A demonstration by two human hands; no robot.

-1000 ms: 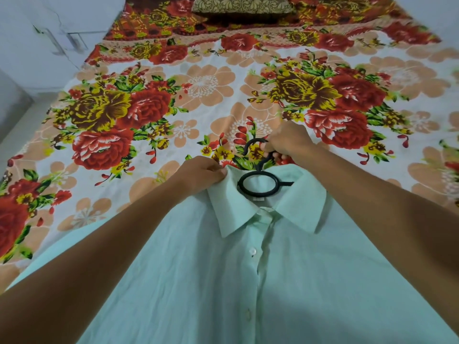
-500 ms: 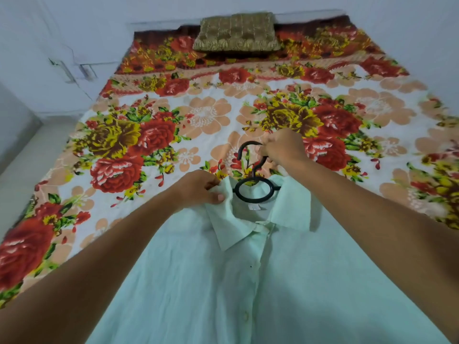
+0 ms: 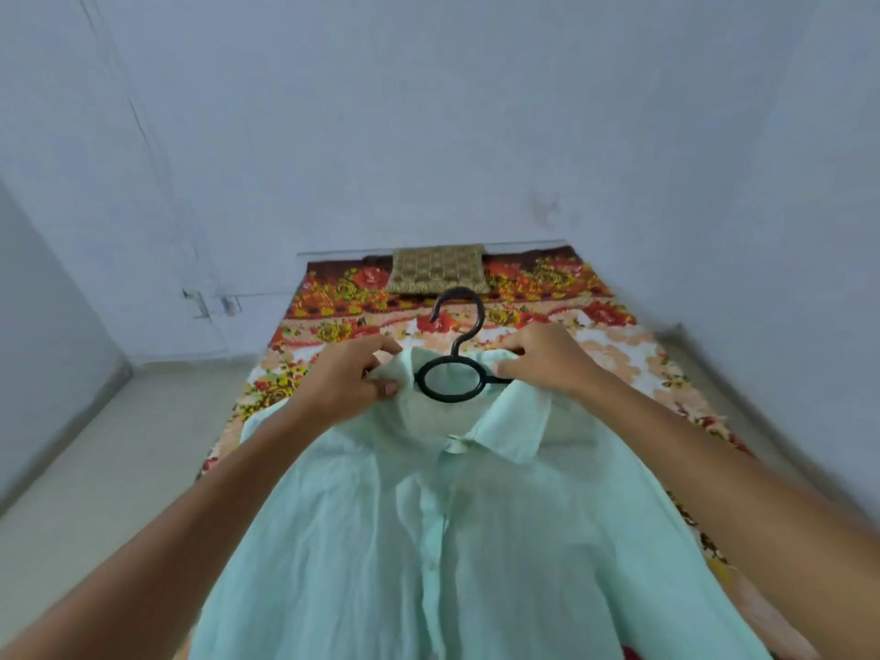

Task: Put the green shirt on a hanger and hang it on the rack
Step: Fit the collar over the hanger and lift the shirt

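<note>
Above the floral bed (image 3: pixel 562 297), my left hand (image 3: pixel 350 385) and right hand (image 3: pixel 547 362) pinch the limp, light green shirt (image 3: pixel 428 540) at its collar beside the stiff black hanger (image 3: pixel 450 369), the surest hold.

No readable text, labels, brand names, numbers or signs appear anywhere (the green shirt (image 3: pixel 443 540), black hanger (image 3: pixel 450 381) and floral bedsheet (image 3: pixel 562 297) carry only plain surfaces or pattern).
</note>
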